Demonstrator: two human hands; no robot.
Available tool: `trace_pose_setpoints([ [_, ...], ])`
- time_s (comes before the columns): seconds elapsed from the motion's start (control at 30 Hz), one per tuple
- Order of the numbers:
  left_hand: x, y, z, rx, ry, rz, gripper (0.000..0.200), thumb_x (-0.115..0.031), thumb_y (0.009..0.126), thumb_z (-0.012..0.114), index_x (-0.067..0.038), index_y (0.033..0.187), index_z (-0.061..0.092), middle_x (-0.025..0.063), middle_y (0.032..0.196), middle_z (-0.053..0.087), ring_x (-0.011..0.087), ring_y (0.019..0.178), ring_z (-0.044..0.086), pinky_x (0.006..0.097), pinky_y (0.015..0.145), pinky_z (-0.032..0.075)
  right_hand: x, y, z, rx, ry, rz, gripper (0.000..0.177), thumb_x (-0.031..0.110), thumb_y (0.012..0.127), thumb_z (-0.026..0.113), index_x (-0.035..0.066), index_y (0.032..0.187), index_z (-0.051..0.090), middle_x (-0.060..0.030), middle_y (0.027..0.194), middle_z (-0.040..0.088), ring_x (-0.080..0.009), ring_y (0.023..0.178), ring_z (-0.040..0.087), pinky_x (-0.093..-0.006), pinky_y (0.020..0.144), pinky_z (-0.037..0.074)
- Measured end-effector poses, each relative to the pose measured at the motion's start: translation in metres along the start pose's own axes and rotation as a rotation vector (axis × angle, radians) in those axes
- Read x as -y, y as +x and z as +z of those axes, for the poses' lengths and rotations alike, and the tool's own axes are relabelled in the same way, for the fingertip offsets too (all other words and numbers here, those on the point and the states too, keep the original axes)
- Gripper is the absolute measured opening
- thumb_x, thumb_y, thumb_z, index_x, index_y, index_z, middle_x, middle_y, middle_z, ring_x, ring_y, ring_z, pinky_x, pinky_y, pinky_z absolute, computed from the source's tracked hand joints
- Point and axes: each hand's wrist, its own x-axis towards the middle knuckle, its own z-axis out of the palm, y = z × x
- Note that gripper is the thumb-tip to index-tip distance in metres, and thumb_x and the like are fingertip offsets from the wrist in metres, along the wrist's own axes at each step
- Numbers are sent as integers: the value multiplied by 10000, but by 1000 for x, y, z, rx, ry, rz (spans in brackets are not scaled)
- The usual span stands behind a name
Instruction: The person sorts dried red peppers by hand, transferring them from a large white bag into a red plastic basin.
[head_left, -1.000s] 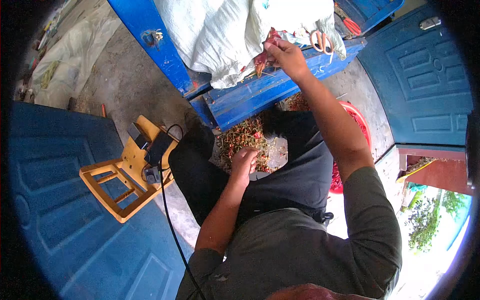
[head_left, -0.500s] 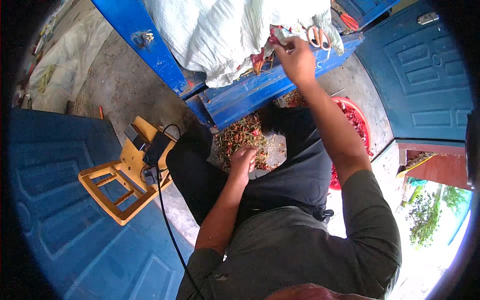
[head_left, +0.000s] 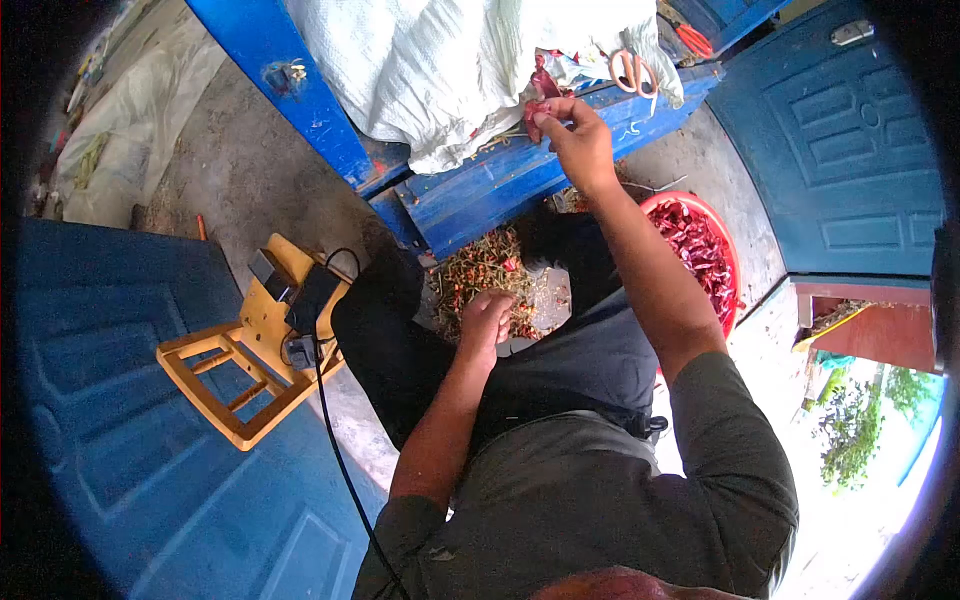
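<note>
Dried red chili point(head_left: 535, 112) is pinched between the thumb and fingers of my right hand point(head_left: 575, 135), in front of the blue bench's edge point(head_left: 500, 185). Another red chili point(head_left: 544, 78) lies just above it, by the white woven sack point(head_left: 400, 70). My left hand point(head_left: 487, 322) rests near my lap with its fingers curled; whatever they may hold is too small to make out. Beyond it, stems and bits of chili point(head_left: 480, 270) are heaped on the floor between my legs.
Pink-handled scissors point(head_left: 634, 76) and red-handled ones point(head_left: 692, 40) lie on the bench. A red basin point(head_left: 733, 250) full of dried chilies stands right of my legs. At left is a small wooden chair point(head_left: 250, 370) with black devices and a cable.
My right hand has moved slightly down and left, drawing a chili away from the sack's edge. More of the red basin shows. My left hand has hardly moved.
</note>
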Motion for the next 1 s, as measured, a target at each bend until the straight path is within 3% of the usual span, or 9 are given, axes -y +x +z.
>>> trace_pose_setpoints([
  [0.2,-2,0,2,2,31,-18,140,-147,924,593,-61,1035,590,-45,635,434,67,481,376,250,420,282,2,-26,-10,-35,162,29,250,65,925,639,-4,1164,611,-65,921,684,-114,715,627,-258,630,497],
  [0.3,-3,-2,4,-13,58,-3,139,-152,927,592,-58,1030,597,-46,643,441,65,487,373,250,422,278,2,-46,-18,100,219,124,225,60,936,606,-3,1152,605,-53,905,679,-114,716,633,-261,631,501],
  [0.43,-8,-4,6,-46,50,11,118,-149,918,582,-48,963,623,-54,644,447,33,494,386,214,417,294,3,-100,-32,657,207,507,215,84,909,593,39,1119,602,-43,899,675,-100,705,627,-236,586,492],
  [0.5,-7,-4,7,-67,52,6,126,-131,924,563,-31,969,624,-33,661,497,49,499,424,222,422,316,-35,-141,-31,818,264,494,210,101,897,610,41,1098,612,-49,914,679,-107,708,636,-230,597,498],
  [0.57,1,3,9,-116,78,29,131,-123,924,556,-24,977,624,-11,690,534,69,527,470,230,446,356,-39,-171,-26,909,231,694,204,64,894,642,35,1095,615,-64,940,679,-105,759,644,-233,632,509],
  [0.7,9,10,0,-58,-24,138,164,-136,941,533,-7,991,622,52,777,616,127,636,591,262,551,469,-43,-209,-11,801,403,595,197,63,873,713,34,1056,646,-67,984,669,-138,870,648,-300,724,535],
  [0.77,10,14,-10,-57,-32,158,178,-149,950,521,-7,986,622,60,798,620,132,668,604,270,577,485,-38,-213,-5,737,222,367,224,69,853,756,55,1051,652,-58,983,666,-133,877,647,-306,734,533],
  [0.97,11,11,-25,-55,-57,76,223,-194,972,478,-30,975,630,44,822,610,121,666,578,284,571,482,-24,-224,12,682,-34,215,267,159,820,779,75,1041,655,-105,990,686,-245,867,702,-367,737,549],
  [1.0,12,14,-29,-27,-83,10,228,-200,974,469,-41,975,633,32,810,601,114,651,562,287,558,472,-27,-227,17,596,-113,153,259,155,812,778,61,1022,661,-105,966,680,-216,741,662,-339,660,525],
])
